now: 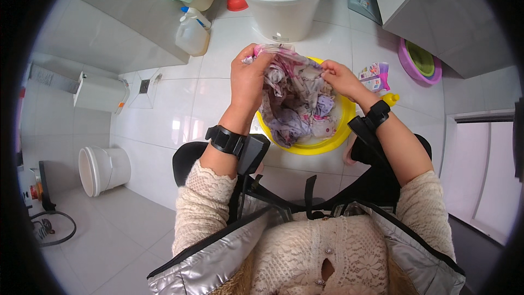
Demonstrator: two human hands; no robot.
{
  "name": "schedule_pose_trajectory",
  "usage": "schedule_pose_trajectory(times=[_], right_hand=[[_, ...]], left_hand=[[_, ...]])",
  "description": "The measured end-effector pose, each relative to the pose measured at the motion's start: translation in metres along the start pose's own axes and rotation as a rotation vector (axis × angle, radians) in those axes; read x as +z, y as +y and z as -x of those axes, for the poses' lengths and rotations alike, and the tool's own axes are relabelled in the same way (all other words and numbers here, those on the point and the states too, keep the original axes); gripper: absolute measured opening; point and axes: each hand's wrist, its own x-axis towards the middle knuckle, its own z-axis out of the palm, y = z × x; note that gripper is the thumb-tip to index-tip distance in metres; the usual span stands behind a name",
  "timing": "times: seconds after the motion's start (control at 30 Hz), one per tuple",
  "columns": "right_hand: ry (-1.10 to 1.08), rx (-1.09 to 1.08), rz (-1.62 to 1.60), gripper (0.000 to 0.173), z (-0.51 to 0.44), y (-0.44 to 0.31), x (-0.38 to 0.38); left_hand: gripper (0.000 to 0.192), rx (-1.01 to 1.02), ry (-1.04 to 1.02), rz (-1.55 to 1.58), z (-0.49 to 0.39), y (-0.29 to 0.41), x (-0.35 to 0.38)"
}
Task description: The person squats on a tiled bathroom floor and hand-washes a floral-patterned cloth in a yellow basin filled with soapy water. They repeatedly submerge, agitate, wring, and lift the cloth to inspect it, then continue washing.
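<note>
A wet, patterned cloth garment (292,63) in white, pink and grey is stretched between my two hands. My left hand (250,73) grips its upper left edge, thumb on top. The right edge is pinched between the thumb and fingers of my right hand (342,80). Below the raised edge the cloth hangs into a round yellow plastic basin (317,148) on the floor. Several crumpled pieces, among them a purple dotted cloth (325,105), lie in the basin with some suds or water. The fabric hides part of the basin's far side.
Beyond the basin stands a white toilet (284,16), with a red plunger (236,1) and a plastic jug (191,37) to its left. A pink-and-white packet (374,77) and a yellow bottle (390,99) lie right. Farther off are a purple basin (405,59) and a white bucket (92,172).
</note>
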Motion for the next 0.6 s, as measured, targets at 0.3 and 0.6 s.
schedule_pose_trajectory(times=[0.3, 0.6], right_hand=[[-0.045, -0.206, -0.639, 0.018, 0.029, -0.103, -0.05], [-0.021, -0.14, -0.671, 0.021, 0.025, -0.099, -0.06]], left_hand=[[0.009, -0.018, 0.155, 0.053, -0.011, -0.008, -0.011], [0.013, -0.076, 0.079, 0.106, -0.01, -0.012, -0.007]])
